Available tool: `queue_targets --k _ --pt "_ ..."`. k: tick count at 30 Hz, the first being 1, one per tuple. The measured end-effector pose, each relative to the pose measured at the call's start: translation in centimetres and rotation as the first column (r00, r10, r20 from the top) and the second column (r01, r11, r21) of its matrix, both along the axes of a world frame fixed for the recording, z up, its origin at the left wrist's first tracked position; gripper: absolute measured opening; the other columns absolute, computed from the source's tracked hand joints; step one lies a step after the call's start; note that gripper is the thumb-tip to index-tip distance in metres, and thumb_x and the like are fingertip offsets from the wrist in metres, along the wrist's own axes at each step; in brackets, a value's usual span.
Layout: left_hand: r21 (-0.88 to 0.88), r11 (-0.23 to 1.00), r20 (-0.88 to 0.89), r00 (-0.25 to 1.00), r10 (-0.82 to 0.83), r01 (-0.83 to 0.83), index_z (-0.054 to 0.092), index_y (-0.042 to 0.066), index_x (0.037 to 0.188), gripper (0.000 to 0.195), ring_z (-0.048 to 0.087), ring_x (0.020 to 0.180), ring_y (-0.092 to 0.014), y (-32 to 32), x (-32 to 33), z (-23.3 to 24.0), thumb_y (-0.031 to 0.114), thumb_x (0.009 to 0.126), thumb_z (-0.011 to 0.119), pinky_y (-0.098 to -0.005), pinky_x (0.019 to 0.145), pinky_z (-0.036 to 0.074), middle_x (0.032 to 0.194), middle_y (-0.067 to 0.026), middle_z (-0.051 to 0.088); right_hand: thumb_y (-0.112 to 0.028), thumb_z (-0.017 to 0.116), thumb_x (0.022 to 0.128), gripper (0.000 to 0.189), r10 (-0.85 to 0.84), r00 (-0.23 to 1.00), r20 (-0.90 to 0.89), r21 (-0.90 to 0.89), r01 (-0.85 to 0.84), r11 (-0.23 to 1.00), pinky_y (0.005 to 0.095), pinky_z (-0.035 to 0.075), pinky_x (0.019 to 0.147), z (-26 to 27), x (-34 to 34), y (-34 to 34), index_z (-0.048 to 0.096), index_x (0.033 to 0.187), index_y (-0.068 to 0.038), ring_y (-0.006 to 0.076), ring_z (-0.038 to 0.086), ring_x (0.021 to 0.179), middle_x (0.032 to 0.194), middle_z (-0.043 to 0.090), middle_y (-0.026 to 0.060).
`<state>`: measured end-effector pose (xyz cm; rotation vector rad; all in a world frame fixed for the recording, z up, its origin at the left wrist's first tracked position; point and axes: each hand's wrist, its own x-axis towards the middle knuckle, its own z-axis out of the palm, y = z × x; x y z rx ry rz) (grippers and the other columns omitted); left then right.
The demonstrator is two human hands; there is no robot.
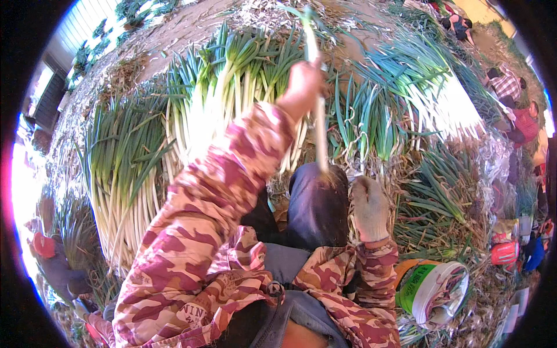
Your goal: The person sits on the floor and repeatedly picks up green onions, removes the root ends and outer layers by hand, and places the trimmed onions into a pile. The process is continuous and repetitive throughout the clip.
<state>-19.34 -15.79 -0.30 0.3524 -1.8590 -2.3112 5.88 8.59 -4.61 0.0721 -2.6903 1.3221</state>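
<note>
My bare left hand is raised in front of me, closed around a long green onion. Its leafy top points away, and its root end hangs over my dark-trousered knee. The stalk and hand are slightly blurred. Just right of that knee is my right hand in a pale knit glove, back upwards; its fingertips are hidden, so I cannot tell whether it grips anything. Pale-stemmed green onions lie in a dense row beyond my left forearm. More onions with dry, rooty bases lie beyond the glove.
A tipped white-and-green bucket holding plant scraps stands at right. Onion piles lie at left and far right. Dry peelings litter the ground. Several people sit or crouch along the right side; another person is at lower left.
</note>
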Motion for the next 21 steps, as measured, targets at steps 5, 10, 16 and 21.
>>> queue_targets --k 5,10,16,21 --pt "-0.805 0.592 0.224 0.944 0.244 0.038 0.075 0.004 0.092 0.049 0.060 0.070 -0.018 -16.6 -7.5 -6.1 0.053 0.091 0.078 -0.0426 0.062 0.048 0.083 -0.0061 0.068 -0.039 0.059 0.104 0.041 -0.260 0.928 0.268 0.236 0.199 0.951 0.0511 0.056 0.091 -11.2 0.5 6.7 0.070 0.124 -0.005 0.0445 0.072 0.103 0.112 0.074 0.0254" --pt "-0.697 0.662 0.047 0.904 0.425 -0.275 0.068 -0.001 0.128 0.051 0.066 0.096 -0.025 -13.5 -9.1 -10.4 0.029 0.088 0.077 -0.0412 0.086 0.054 0.116 -0.0165 0.072 -0.047 0.065 0.099 0.048 -0.355 0.747 0.562 0.478 0.057 0.877 0.0547 0.057 0.092 -20.8 2.5 11.0 0.072 0.122 -0.006 0.0467 0.071 0.106 0.118 0.074 0.0253" --pt "-0.152 0.988 0.050 0.999 0.000 0.007 0.068 0.000 0.122 0.040 0.067 0.082 -0.031 14.2 2.0 -3.7 0.025 0.091 0.071 -0.0453 0.074 0.058 0.096 -0.0204 0.072 -0.036 0.062 0.099 0.051 -0.451 0.691 0.565 0.418 0.232 0.879 0.0523 0.053 0.107 -25.4 -3.8 10.7 0.067 0.137 -0.003 0.0455 0.066 0.127 0.140 0.065 0.0291" --pt "-0.323 0.773 0.367 0.825 -0.430 0.547 0.051 -0.010 0.149 0.064 0.068 0.117 -0.046 25.4 12.1 -10.7 0.018 0.094 0.067 -0.0467 0.103 0.058 0.147 -0.0362 0.055 -0.026 0.067 0.098 0.050 -0.448 0.634 0.630 0.429 0.198 0.882 0.0476 0.050 0.113 -29.9 -4.7 10.4 0.065 0.140 0.000 0.0420 0.063 0.134 0.146 0.063 0.0277"
